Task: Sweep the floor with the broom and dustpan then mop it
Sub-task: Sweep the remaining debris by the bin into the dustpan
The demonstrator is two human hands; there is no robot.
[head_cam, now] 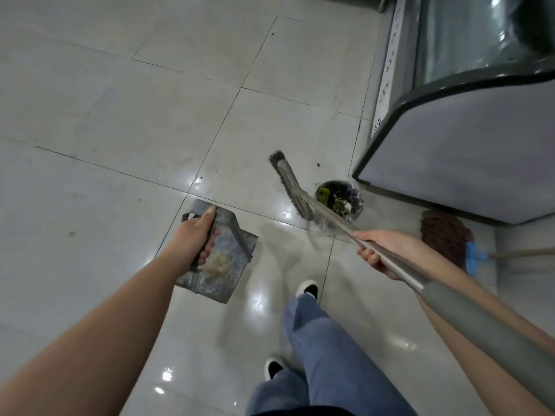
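Carrying grey metal dustpan level in left hand, keeps debris in | right hand clenched on grey long-handled broom | small round bin at 1 o'clock, probably dumping next

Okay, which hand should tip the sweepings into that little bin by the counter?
Left. The left hand already holds the dustpan with debris in it, and could likely swing it over to the waste bin. The right hand is occupied gripping the broom handle.
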